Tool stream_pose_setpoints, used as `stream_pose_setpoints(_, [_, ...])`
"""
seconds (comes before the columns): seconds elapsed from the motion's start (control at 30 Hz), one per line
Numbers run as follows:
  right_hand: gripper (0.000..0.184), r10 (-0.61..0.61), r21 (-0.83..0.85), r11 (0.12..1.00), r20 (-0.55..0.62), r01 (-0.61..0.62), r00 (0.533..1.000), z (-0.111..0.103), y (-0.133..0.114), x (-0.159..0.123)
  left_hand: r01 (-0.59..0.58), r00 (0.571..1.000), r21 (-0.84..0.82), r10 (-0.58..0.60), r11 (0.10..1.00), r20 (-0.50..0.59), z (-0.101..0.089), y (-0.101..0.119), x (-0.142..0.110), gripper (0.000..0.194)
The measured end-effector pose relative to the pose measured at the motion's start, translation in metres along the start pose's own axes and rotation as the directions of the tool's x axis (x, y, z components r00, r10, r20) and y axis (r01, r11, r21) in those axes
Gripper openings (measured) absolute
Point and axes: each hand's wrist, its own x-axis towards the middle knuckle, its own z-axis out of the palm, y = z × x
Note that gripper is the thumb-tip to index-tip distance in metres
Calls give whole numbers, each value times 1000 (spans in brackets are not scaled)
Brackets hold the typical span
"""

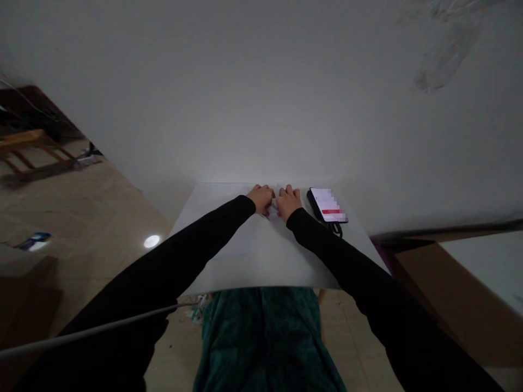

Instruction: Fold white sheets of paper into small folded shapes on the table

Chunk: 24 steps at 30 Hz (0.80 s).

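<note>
My left hand [262, 198] and my right hand [289, 200] are close together near the far edge of a small white table [286, 267]. Fingers on both are curled in. Between them shows a small piece of white paper [273, 212], pinched from either side; its exact shape is hard to make out, being partly covered by the fingers. Under and beside my left forearm lies a larger pale sheet of paper [218, 197], flat on the tabletop. A black phone [328, 205] with a lit screen is just right of my right hand.
A plain wall [261, 98] rises directly behind the table. A dark cable [336, 229] lies by the phone's lower end. To the right is a brown cardboard box [457, 294]. A light grey cord [93, 329] crosses the lower left. A wooden stool [30, 140] stands far left.
</note>
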Motion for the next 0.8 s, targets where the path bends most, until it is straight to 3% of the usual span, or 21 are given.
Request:
stream_pose_setpoints(0.3, [32, -229, -56, 972, -6, 228, 974, 16, 7, -5, 57, 998, -69, -58, 996, -19, -2, 2, -12, 15])
stream_pose_setpoints(0.63, [30, -148, -57, 987, 85, 153, 985, 9, 9, 6, 186, 980, -217, -164, 958, 116, -2, -6, -13, 10])
stream_pose_setpoints(0.8, [28, -112, -50, 992, 120, 119, 986, 4, 7, 7, 264, 964, -135, -254, 955, 83, -4, 0, -14, 16])
